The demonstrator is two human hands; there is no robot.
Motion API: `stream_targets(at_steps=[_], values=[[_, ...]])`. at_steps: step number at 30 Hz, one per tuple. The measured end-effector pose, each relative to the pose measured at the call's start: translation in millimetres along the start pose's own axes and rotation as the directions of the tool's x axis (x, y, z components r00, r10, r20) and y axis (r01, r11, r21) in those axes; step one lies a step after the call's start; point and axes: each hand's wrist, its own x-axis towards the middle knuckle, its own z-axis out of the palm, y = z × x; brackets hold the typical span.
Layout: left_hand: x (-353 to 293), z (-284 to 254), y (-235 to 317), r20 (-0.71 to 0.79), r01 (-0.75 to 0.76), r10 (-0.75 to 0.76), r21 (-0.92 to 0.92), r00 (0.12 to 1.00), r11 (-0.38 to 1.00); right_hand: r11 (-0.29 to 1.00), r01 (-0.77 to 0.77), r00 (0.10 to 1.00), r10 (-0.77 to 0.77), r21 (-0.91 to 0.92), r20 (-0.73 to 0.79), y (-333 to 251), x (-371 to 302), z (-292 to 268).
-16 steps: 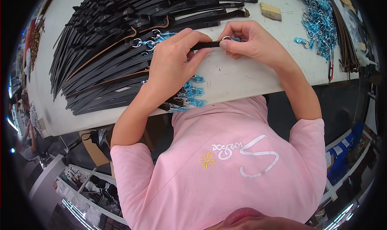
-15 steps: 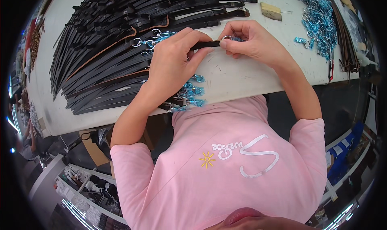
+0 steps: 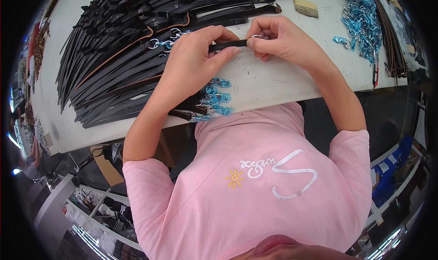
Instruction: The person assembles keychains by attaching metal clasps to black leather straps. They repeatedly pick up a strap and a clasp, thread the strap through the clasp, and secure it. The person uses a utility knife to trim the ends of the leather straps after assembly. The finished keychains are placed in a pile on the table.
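Between my two hands a narrow black strap (image 3: 232,45) is stretched above the white table. My left hand (image 3: 194,55) is closed round one part of it, thumb and fingers pinching near its right portion. The fingertips of my right hand (image 3: 283,43) pinch the strap's right end, where a silver metal ring (image 3: 258,36) shows. What hangs from that ring is hidden behind the right fingers. Under and beside my left forearm, several snap hooks in blue wrap (image 3: 218,96) are fixed to strap ends.
Many black straps (image 3: 123,36) fan across the table's left and far side. A pile of blue-wrapped hooks (image 3: 360,23) lies far right, with one loose hook (image 3: 341,41) beside it. Nearby are a yellowish block (image 3: 306,7), a slim red tool (image 3: 376,73) and brown straps (image 3: 393,50).
Both hands have shifted slightly away from my body, still pinching the strap. The blue wrap seen by my right fingers earlier is now hidden.
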Motion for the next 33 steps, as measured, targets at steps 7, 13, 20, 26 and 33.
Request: stream_targets(at_steps=[7,13,20,26,33], values=[[12,-4,-7,0.169,0.069,-0.055,-0.077,0.984,0.995,1.0,0.019,1.0,-0.019,0.023,0.012,2,-1,0],[16,0,-6,0.186,0.128,-0.098,-0.16,0.978,0.979,0.999,0.028,1.0,-0.028,0.021,-0.007,5,-1,0],[8,-3,-5,0.081,-0.028,0.036,-0.098,0.996,0.995,0.999,0.005,1.0,-0.006,0.045,0.02,4,1,-5],[5,1,-3,-0.027,-0.071,0.072,0.026,0.997,0.997,0.999,-0.009,1.0,0.008,0.046,0.023,5,2,-7],[4,0,-2,-0.03,-0.074,0.075,0.021,0.997,0.997,0.999,-0.013,0.999,0.012,0.037,0.043,2,1,-7]])
